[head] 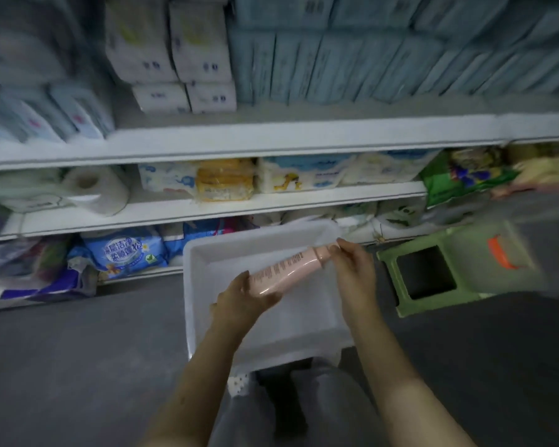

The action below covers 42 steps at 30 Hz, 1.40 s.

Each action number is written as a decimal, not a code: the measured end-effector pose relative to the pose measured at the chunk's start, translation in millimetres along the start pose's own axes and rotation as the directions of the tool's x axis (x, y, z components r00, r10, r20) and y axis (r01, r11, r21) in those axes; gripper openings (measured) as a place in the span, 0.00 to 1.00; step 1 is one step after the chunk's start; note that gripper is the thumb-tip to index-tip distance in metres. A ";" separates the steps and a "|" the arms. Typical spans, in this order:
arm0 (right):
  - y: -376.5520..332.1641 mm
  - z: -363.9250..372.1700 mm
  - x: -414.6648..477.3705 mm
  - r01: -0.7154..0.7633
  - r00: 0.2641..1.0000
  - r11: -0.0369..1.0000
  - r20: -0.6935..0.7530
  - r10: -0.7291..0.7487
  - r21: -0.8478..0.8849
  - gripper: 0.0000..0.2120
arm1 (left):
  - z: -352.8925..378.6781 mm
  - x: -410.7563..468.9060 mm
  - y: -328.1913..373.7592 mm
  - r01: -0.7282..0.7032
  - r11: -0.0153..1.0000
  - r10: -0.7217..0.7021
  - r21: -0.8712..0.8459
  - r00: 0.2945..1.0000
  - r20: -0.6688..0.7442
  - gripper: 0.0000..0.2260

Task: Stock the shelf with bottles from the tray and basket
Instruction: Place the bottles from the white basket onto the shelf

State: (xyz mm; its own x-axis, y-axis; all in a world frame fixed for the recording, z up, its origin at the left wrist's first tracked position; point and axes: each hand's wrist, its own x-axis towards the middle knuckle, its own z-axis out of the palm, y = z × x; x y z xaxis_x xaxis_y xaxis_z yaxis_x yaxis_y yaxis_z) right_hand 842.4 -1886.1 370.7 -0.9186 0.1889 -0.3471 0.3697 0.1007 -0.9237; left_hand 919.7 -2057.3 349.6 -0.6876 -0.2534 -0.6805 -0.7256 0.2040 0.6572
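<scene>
My left hand is curled round the lower end of a pink bottle, and my right hand pinches its cap end between thumb and fingertips, so both hands hold the one bottle. It lies slanted, with the cap higher and to the right, and dark print runs along its side, too blurred to read. I hold it just above a white tray, clear of the tray's floor. The tray's near edge sits over my knees in grey trousers, and its far edge reaches to the lowest shelf.

To the right of the tray, on the dark floor, stands a green plastic thing with a square opening and an orange piece on its side; it is too smeared for me to tell what it is.

Ahead is the white shelf. A roll of paper and a yellow pack sit on the middle level, a blue printed pack on the lowest, and rows of pale blue packs on top
</scene>
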 end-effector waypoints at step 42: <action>-289.8 -401.8 111.7 0.365 0.853 0.859 0.241 -0.463 0.359 0.19 | 286.8 -168.0 387.9 -0.667 0.703 0.707 -0.247 0.694 0.135 0.11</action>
State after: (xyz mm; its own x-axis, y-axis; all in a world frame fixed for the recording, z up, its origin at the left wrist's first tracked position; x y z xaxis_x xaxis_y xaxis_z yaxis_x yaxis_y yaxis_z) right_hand 688.7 -1501.6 664.9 -0.9883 -0.1213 0.0927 -0.0678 -0.1949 -0.9785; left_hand 745.8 -1664.4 625.9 -0.9940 0.0960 -0.0516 -0.0441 0.0784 0.9959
